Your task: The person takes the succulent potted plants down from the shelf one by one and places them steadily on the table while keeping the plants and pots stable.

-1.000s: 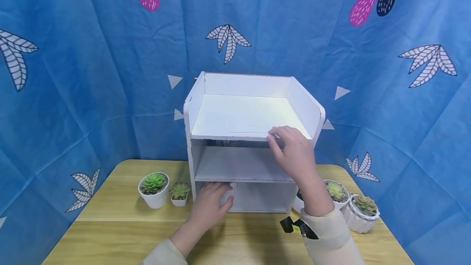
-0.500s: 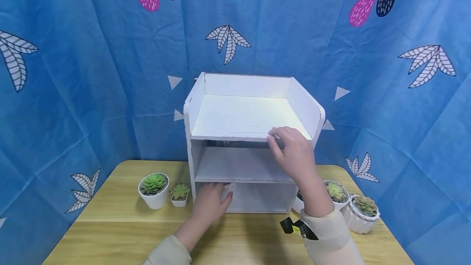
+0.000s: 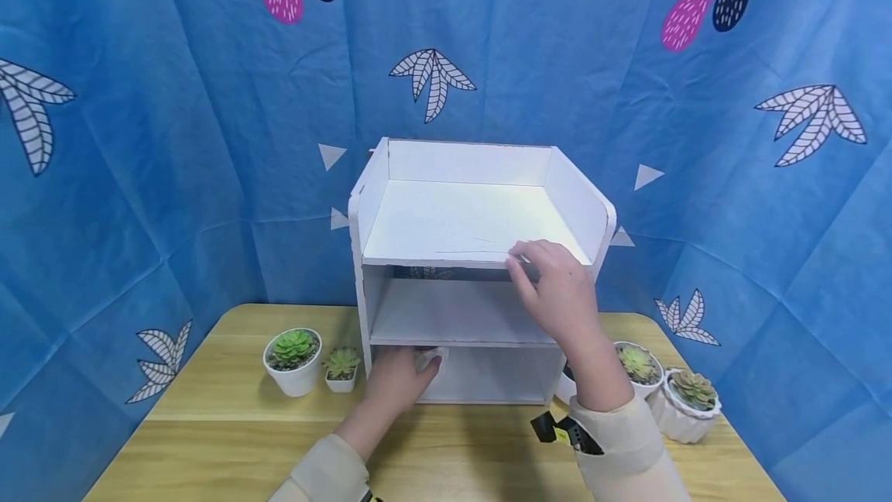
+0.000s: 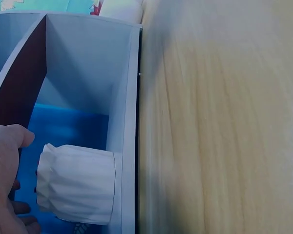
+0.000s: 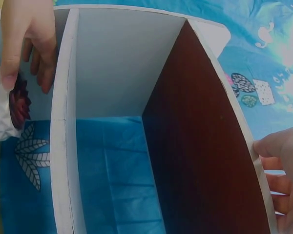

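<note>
A white three-tier shelf unit (image 3: 460,215) stands on the table. My right hand (image 3: 560,293) grips the front edge of its top board, with the thumb at the edge and the fingers over it. In the bottom compartment is a ribbed white pot (image 4: 78,183), standing on the floor board. A dark red succulent (image 5: 20,102) grows from it, seen in the right wrist view. My left hand (image 3: 397,382) reaches into this compartment from the front, close over the plant. Its thumb overlaps the pot's rim in the right wrist view, and its fingers are spread apart.
Left of the unit are a round white pot (image 3: 293,378) with a green succulent and a small square pot (image 3: 340,386). At the right, a scalloped white pot (image 3: 686,421) and other potted succulents sit partly behind my right forearm. A blue cloth (image 3: 446,37) hangs behind.
My left hand has shifted slightly left and deeper under the middle board, so more of the white pot shows beside its thumb. The right hand keeps its place on the top board.
</note>
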Action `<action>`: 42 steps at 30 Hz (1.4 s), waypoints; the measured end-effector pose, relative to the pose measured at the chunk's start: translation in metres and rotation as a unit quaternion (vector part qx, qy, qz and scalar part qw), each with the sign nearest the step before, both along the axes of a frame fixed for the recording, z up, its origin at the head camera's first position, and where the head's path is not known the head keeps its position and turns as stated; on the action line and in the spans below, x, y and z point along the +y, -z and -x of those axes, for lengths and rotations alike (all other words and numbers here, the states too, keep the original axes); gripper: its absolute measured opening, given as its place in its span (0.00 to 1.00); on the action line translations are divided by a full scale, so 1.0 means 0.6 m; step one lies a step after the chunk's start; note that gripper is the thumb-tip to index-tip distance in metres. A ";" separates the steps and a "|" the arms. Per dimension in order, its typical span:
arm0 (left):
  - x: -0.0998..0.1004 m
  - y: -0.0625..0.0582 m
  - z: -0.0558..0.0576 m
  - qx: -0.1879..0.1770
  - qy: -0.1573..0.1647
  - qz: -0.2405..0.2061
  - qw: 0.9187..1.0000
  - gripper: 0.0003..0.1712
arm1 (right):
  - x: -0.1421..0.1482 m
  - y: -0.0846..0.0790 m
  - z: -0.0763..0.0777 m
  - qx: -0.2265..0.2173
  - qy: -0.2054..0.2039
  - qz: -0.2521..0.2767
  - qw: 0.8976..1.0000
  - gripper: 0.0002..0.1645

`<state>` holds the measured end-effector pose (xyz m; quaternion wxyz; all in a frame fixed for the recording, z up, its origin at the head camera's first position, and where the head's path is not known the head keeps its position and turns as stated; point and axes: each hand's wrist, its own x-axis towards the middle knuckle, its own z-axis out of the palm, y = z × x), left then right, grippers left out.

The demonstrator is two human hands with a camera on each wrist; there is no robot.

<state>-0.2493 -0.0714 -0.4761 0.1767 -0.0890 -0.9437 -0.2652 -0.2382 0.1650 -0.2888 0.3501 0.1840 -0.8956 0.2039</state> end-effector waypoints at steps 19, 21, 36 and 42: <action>0.005 0.018 0.039 -0.062 0.011 -0.122 0.990 0.47 | 0.001 0.002 0.002 -0.001 -0.001 -0.003 1.000 0.15; 0.005 0.019 0.039 -0.073 0.009 -0.129 0.989 0.46 | 0.001 0.002 0.002 -0.001 0.000 -0.003 1.000 0.15; 0.000 0.044 0.061 -0.100 0.029 -0.171 0.980 0.40 | 0.001 0.002 0.002 0.002 -0.003 -0.003 1.000 0.15; -0.002 0.047 0.063 -0.106 0.031 -0.179 0.978 0.42 | 0.001 0.003 0.002 0.005 -0.003 -0.002 1.000 0.15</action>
